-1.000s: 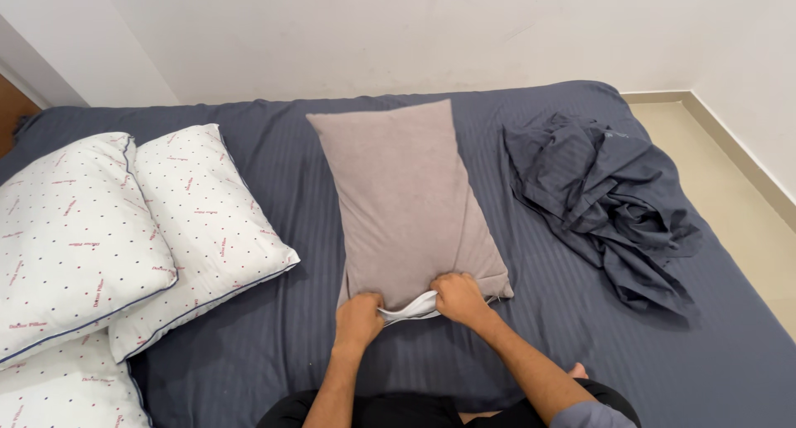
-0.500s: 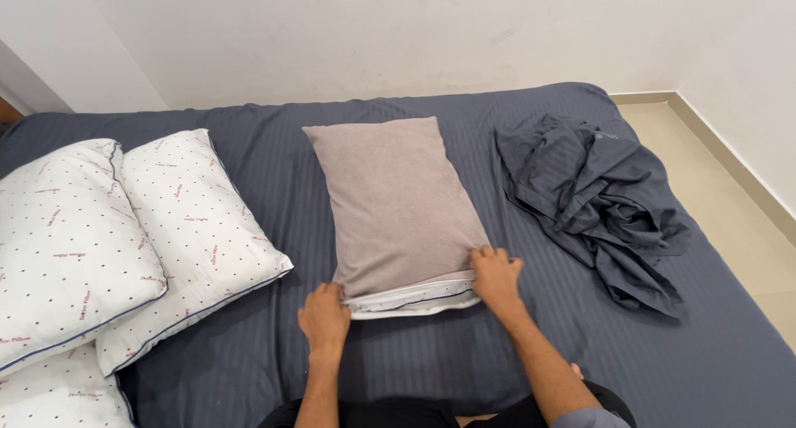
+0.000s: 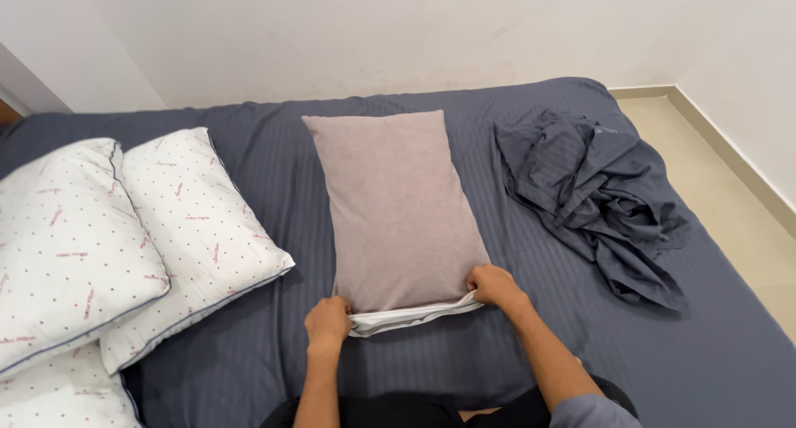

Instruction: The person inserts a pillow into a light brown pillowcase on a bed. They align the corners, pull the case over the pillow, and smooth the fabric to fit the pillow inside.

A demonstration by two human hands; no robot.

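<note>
A pillow in a taupe pillowcase (image 3: 398, 204) lies lengthwise in the middle of the bed. At its near end a white strip of the inner pillow (image 3: 410, 317) shows below the cover's open edge. My left hand (image 3: 328, 324) grips the near left corner of the cover. My right hand (image 3: 492, 285) grips the near right corner. Both sets of fingers are curled around the fabric edge.
The bed has a dark blue striped sheet (image 3: 464, 362). Three white dotted pillows (image 3: 195, 229) lie at the left. A crumpled dark blue cloth (image 3: 597, 196) lies at the right. A white wall stands behind; beige floor (image 3: 730, 196) runs along the right.
My hands moved apart from the middle of the open end to its two corners, and the cover now reaches farther down over the white pillow.
</note>
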